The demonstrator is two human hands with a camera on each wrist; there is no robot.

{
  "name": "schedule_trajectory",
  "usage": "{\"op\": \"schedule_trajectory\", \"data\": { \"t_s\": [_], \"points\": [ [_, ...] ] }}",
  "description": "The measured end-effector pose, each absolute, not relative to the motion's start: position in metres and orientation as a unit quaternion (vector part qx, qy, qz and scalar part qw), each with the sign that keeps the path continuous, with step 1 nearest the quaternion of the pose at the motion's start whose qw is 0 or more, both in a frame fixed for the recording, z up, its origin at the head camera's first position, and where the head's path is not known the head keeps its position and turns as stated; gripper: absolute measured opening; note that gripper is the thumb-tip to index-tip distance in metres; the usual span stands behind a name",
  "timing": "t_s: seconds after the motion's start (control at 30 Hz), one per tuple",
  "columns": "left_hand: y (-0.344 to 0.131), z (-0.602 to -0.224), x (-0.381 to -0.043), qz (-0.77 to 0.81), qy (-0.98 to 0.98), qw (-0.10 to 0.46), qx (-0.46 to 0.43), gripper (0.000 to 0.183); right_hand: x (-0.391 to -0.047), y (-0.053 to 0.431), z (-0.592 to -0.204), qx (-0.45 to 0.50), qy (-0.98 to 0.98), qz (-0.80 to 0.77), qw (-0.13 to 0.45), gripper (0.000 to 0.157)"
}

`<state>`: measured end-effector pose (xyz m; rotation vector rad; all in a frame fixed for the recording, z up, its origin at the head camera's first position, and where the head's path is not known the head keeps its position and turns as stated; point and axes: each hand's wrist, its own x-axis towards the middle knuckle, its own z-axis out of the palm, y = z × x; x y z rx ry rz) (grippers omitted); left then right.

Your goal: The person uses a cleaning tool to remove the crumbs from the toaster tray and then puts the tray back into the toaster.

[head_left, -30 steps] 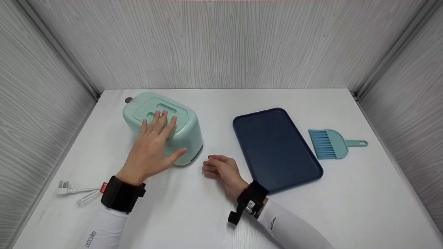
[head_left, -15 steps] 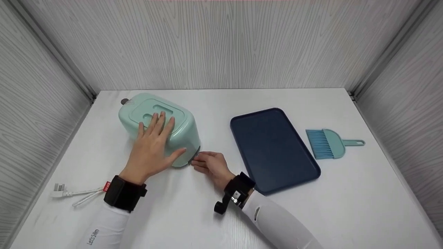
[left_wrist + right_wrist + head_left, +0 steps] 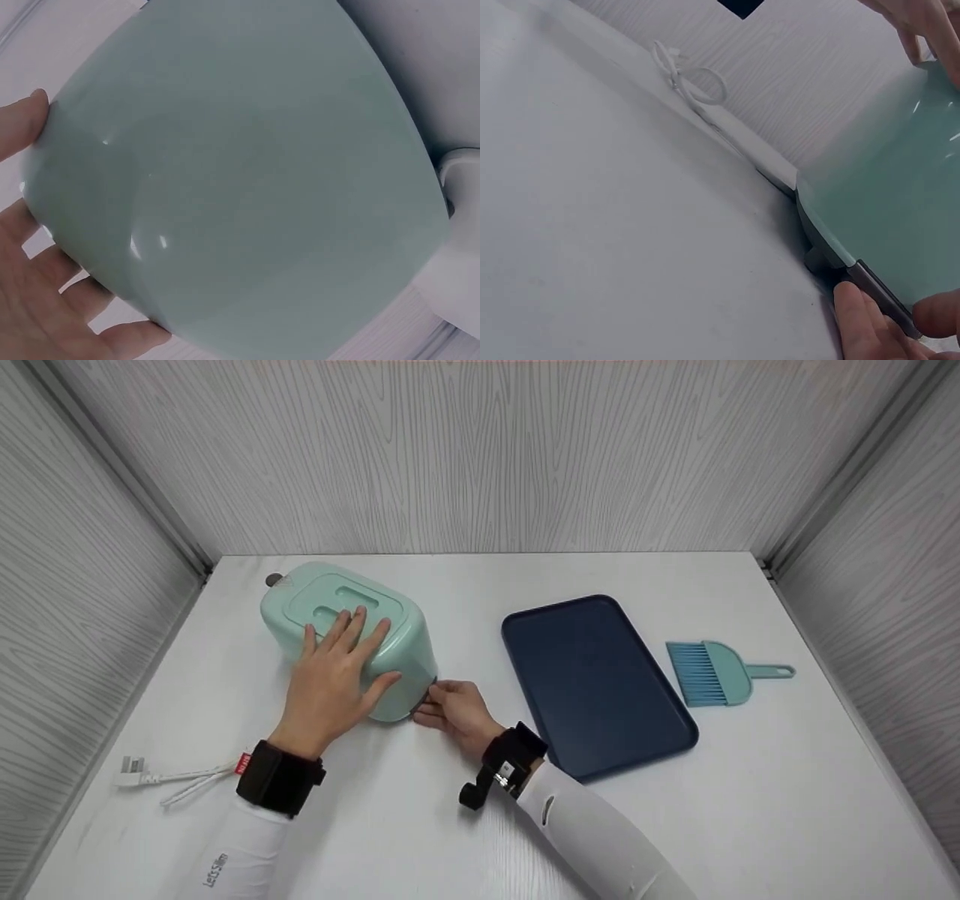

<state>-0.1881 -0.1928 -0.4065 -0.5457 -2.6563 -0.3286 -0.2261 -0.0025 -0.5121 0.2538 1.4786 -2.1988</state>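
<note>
A mint-green toaster (image 3: 409, 656) stands at the left of the white table, its top bearing two recessed slots. My left hand (image 3: 326, 694) lies on the top with fingers spread and straight, thumb along the near side. Low at the toaster's near right end runs the dark grey edge of the crumb tray (image 3: 881, 295). The right hand (image 3: 459, 716) pinches this edge, fingers below it and thumb (image 3: 937, 313) above in the right wrist view. The rest of the tray is hidden under the toaster. Its rounded green wall (image 3: 285, 172) fills most of the left wrist view.
Right of the toaster lies a navy blue tray (image 3: 600, 682), close to my right wrist. Farther right is a small teal brush (image 3: 727, 671). A white cord with a plug (image 3: 139, 774) rests at the left. Wood-grain walls (image 3: 480, 457) enclose the table.
The right hand has moved left, from beside the toaster to its base, and now pinches the crumb tray's edge. My left hand stays on top.
</note>
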Motion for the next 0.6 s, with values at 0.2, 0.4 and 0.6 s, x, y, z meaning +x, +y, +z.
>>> {"op": "schedule_trajectory", "data": {
  "t_s": [0.2, 0.4, 0.6],
  "points": [
    [-0.1932, -0.4055, -0.1881, -0.118, -0.952, 0.206, -0.192, 0.069, -0.2274, -0.0046, -0.5123, 0.082, 0.548, -0.799, 0.234, 0.018],
    [-0.1935, -0.4052, -0.1860, -0.115, -0.956, 0.200, -0.183, 0.069, -0.2268, -0.0063, -0.5125, 0.068, 0.565, -0.786, 0.241, 0.019],
    [-0.1912, -0.4049, -0.1877, -0.116, -0.953, 0.206, -0.187, 0.067, -0.2281, -0.0062, -0.5104, 0.087, 0.586, -0.771, 0.233, 0.019]
  ]
}}
